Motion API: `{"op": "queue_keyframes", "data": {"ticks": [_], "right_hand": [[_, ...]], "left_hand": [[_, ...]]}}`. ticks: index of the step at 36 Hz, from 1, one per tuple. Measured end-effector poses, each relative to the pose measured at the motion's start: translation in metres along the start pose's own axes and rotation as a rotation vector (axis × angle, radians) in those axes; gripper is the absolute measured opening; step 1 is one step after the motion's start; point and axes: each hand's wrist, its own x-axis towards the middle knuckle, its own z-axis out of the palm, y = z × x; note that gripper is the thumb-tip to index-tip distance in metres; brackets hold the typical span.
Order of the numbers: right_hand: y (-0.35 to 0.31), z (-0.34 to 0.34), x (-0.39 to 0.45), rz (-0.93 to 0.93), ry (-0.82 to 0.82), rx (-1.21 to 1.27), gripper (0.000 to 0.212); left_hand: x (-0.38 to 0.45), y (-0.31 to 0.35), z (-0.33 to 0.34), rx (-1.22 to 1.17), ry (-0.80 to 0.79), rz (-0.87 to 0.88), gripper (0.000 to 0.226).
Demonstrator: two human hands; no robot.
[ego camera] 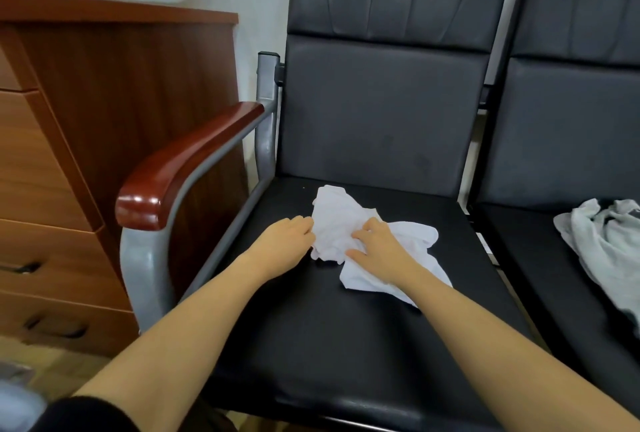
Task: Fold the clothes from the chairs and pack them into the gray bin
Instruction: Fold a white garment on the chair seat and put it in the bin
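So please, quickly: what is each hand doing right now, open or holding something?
Left hand: fingers curled at the left edge of the crumpled white cloth garment, apparently pinching it.
Right hand: open, resting flat on the same garment.

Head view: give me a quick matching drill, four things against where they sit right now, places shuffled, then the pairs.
Things:
1. crumpled white cloth garment
2. rumpled pale gray cloth garment
3. glossy reddish wooden armrest
4. brown wooden drawer cabinet

Places:
A. left of the chair, against the wall
B. on the seat of the right black padded chair
C. on the gray metal frame at the left chair's side
D. on the seat of the left black padded chair, under the left hand and right hand

Pairs: 1-D, 2-B, 3-C, 4-A
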Motion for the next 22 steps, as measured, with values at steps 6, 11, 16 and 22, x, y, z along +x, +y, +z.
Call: {"op": "queue_keyframes", "data": {"ticks": [6, 11, 16, 22], "right_hand": [[0.001, -0.010, -0.008, 0.026, 0.038, 0.120, 0.028], [0.009, -0.023, -0.013, 0.017, 0.094, 0.042, 0.038], [0.018, -0.047, -0.020, 0.023, 0.198, 0.066, 0.033], [0.017, -0.095, -0.033, 0.154, 0.489, 0.208, 0.026]], "left_hand": [[0.000, 0.006, -0.007, -0.099, 0.008, 0.021, 0.035], [0.003, 0.016, -0.029, -0.366, 0.111, -0.221, 0.027], [0.008, 0.022, -0.057, -0.750, 0.378, -0.469, 0.024], [0.019, 0.023, -0.098, -0.996, 0.606, -0.613, 0.017]]}}
